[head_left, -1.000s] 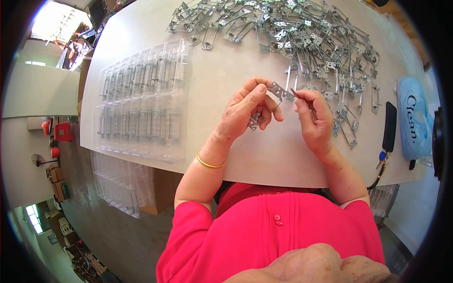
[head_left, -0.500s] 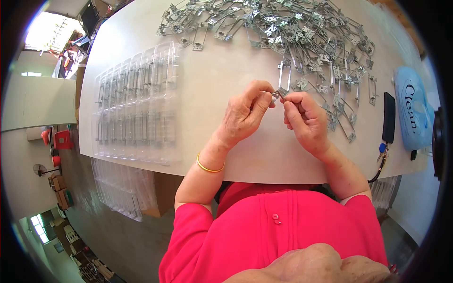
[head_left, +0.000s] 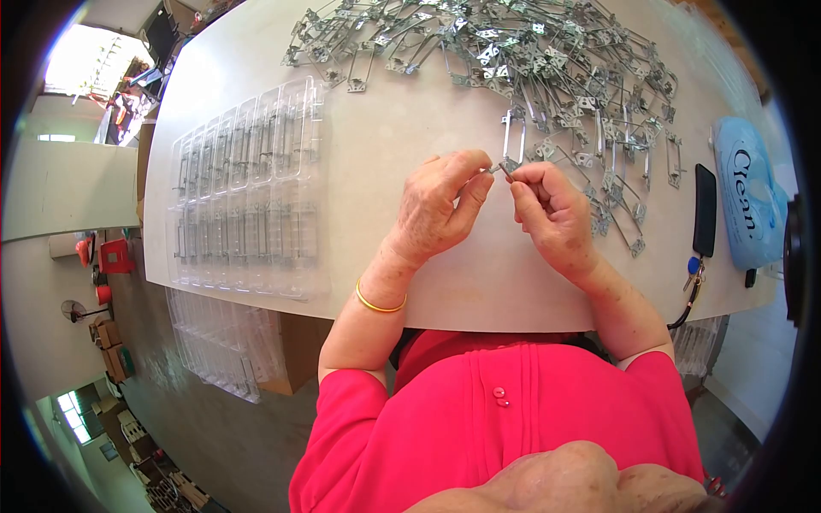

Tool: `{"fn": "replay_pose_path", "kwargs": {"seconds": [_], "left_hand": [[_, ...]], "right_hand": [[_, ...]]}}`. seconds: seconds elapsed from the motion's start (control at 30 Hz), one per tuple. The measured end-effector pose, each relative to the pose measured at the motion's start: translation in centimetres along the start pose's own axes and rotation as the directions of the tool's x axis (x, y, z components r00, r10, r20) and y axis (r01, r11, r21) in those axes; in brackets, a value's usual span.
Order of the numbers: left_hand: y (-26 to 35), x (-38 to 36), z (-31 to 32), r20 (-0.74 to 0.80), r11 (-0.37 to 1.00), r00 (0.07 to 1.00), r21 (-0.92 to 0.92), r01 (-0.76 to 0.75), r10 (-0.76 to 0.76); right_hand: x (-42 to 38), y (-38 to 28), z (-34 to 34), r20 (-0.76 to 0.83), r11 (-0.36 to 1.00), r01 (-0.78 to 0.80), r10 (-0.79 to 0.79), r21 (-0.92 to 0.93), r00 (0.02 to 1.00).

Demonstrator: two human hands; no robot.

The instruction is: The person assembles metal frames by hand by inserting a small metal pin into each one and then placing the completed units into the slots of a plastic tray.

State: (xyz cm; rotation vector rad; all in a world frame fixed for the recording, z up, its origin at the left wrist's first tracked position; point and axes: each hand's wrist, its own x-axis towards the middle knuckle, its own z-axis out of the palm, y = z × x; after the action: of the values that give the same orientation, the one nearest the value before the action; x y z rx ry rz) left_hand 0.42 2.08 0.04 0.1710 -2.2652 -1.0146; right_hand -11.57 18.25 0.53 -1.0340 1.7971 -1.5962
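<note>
My left hand (head_left: 443, 203) and my right hand (head_left: 554, 214) meet over the middle of the table, thumb and forefinger of each pinched together. Between their fingertips is a small metal bracket (head_left: 506, 165), part of it covered by the fingers. Two thin parallel rods (head_left: 514, 137) run away from that spot toward a large heap of similar metal brackets (head_left: 547, 60). A gold bangle (head_left: 381, 307) circles my left wrist. Left of my hands lies a clear plastic tray (head_left: 244, 190) with rows of the rod-like metal pieces in its slots.
Along the right side of the white table (head_left: 393, 120) lie a black phone (head_left: 705, 212), keys with a blue tag (head_left: 694, 268) and a blue "Clean" pack (head_left: 749, 195). More clear trays (head_left: 224, 342) are stacked below the left table edge, beside a cardboard box (head_left: 301, 349).
My left hand has shifted slightly left and its fingers have straightened a little at the bracket. My right hand stays nearly in place.
</note>
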Motion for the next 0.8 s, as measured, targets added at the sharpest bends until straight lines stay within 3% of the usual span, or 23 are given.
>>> {"fn": "replay_pose_path", "kwargs": {"seconds": [0.1, 0.33, 0.47, 0.53, 0.67, 0.77, 0.8], "left_hand": [[-0.3, 0.1, 0.2, 0.033, 0.988, 0.994, 0.111, -0.108, 0.105], [0.0, -0.1, 0.6, 0.080, 0.993, 0.992, 0.051, -0.102, 0.098], [0.5, -0.2, 0.5, 0.093, 1.000, 0.996, 0.008, -0.019, 0.018], [0.4, -0.3, 0.6, 0.084, 1.000, 0.996, -0.016, 0.013, -0.012], [0.4, -0.1, 0.5, 0.114, 0.995, 0.989, 0.007, -0.100, 0.098], [0.3, -0.2, 0.3, 0.187, 0.992, 0.974, -0.004, -0.127, 0.125], [0.3, -0.1, 0.3, 0.234, 0.991, 0.963, -0.021, -0.134, 0.136]], "right_hand": [[0.2, -0.4, -0.1, 0.011, 0.999, -0.037, 0.037, 0.025, 0.999], [0.8, 0.2, -0.6, 0.160, 0.927, -0.235, 0.195, 0.292, 0.968], [1.1, 0.0, -1.1, 0.203, 0.906, -0.304, 0.252, 0.293, 0.946], [1.1, -0.4, -1.2, 0.190, 0.910, -0.365, 0.330, 0.196, 0.925], [1.0, -0.8, -1.5, 0.169, 0.933, -0.340, 0.319, 0.115, 0.933], [1.0, -0.3, -1.6, 0.104, 0.947, -0.293, 0.281, 0.130, 0.954], [1.1, 0.2, -1.6, 0.031, 0.957, -0.208, 0.206, 0.204, 0.978]]}}
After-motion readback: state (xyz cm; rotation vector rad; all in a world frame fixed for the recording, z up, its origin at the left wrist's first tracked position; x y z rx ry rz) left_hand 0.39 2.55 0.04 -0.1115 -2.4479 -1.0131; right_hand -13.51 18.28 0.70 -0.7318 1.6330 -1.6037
